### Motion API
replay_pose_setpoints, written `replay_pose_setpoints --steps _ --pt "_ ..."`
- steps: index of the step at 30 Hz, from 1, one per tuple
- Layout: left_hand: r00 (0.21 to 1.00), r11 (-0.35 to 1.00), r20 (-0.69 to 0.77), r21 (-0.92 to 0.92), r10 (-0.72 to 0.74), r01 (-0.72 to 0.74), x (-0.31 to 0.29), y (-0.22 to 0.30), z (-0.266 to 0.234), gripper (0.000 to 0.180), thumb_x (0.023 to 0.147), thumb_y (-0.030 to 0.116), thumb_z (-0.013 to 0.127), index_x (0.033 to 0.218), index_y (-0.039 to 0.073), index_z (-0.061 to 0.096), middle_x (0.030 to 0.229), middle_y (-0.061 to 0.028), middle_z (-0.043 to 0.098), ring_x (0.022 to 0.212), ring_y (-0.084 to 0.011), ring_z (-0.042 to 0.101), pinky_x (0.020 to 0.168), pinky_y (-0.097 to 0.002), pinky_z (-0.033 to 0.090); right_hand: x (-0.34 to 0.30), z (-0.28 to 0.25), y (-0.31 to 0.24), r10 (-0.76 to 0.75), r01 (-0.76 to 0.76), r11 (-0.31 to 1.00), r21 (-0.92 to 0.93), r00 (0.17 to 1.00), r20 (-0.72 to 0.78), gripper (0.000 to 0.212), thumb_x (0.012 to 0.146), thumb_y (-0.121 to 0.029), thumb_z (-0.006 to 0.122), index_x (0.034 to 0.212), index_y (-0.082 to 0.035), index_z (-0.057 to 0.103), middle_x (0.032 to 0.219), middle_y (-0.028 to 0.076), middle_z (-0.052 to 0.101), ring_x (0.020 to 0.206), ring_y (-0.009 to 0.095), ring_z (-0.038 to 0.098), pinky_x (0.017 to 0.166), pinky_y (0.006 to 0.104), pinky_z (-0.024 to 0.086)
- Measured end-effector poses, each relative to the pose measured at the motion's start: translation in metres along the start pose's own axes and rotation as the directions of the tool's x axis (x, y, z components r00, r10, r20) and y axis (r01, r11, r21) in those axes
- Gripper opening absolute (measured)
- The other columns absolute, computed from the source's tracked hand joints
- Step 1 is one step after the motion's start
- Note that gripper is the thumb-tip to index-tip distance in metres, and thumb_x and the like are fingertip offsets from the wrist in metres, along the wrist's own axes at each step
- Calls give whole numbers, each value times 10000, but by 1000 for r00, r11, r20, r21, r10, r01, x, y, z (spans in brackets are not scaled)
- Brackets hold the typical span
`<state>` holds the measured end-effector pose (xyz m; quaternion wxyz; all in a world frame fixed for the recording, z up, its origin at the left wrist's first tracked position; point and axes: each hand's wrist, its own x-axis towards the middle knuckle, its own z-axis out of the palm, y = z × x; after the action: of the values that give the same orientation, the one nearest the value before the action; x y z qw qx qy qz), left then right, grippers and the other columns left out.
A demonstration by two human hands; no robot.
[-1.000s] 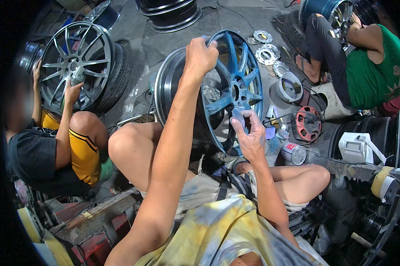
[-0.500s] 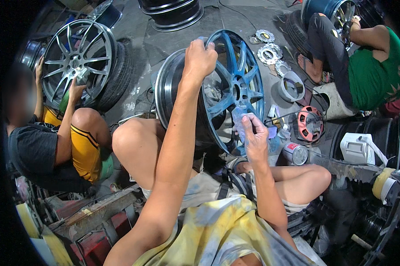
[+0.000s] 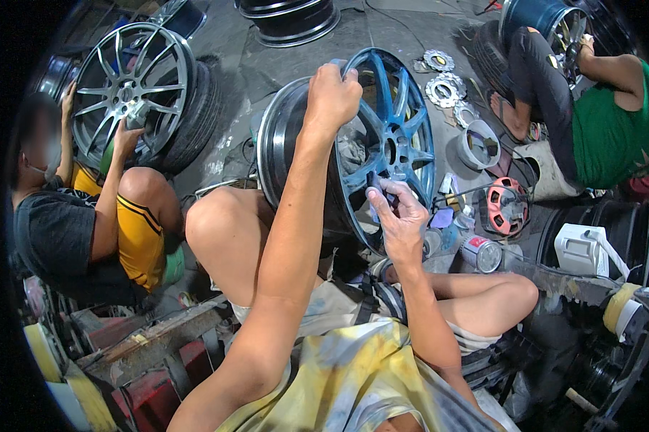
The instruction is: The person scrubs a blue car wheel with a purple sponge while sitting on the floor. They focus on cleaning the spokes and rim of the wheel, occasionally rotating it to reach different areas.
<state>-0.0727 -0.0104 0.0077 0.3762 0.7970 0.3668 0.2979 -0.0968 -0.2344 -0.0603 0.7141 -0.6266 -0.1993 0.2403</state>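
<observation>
A blue multi-spoke wheel rim (image 3: 360, 173) stands upright between my knees, its spoked face turned to the right and its dark barrel to the left. My left hand (image 3: 333, 97) is closed over the top of its edge, with the arm stretched out. Close to the lower spokes, my right hand (image 3: 404, 216) pinches a small dark piece (image 3: 374, 180) between thumb and fingers. It looks like folded sandpaper, though most of it is hidden. Pale dust coats the right fingers. Whether the piece touches the spoke I cannot tell.
Left, a person works on a grey wheel (image 3: 126, 93) by a tyre (image 3: 198, 119); another in green sits right. Round metal parts (image 3: 445, 89), a white bucket (image 3: 479, 146), a can (image 3: 481, 253) and an orange-red cover (image 3: 506, 207) lie right. A black rim (image 3: 288, 21) stands behind.
My right hand has shifted slightly left and up, and its fingers have curled inward. The pale, translucent-looking thing at its fingertips now appears as a small dark piece. My left hand keeps its hold.
</observation>
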Motion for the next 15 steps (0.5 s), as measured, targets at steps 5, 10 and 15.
replay_pose_setpoints --steps 5,10,15 --pt "1000 1000 4 -12 5 -5 -1 1 -2 360 933 188 594 1106 -115 680 1081 -361 675 1101 -502 638 984 -511 484 2 -2 -5 -94 98 976 -192 995 31 174 946 -94 753 1064 32 736 930 3 627 781 62 542 681 226 453" --pt "1000 1000 -17 13 16 -16 -2 6 -2 347 932 181 590 1091 -111 686 1068 -358 679 1096 -502 638 982 -517 483 2 9 -16 -349 322 866 -382 937 -1 132 896 -39 749 1017 14 748 899 125 640 792 252 619 745 357 502" --pt "998 998 -40 6 57 -57 1 0 4 318 925 181 596 1030 -103 692 1037 -357 681 1067 -509 641 961 -527 490 -11 21 -33 -522 482 719 -501 850 69 185 876 6 740 1061 9 732 854 129 566 744 284 584 683 385 485"
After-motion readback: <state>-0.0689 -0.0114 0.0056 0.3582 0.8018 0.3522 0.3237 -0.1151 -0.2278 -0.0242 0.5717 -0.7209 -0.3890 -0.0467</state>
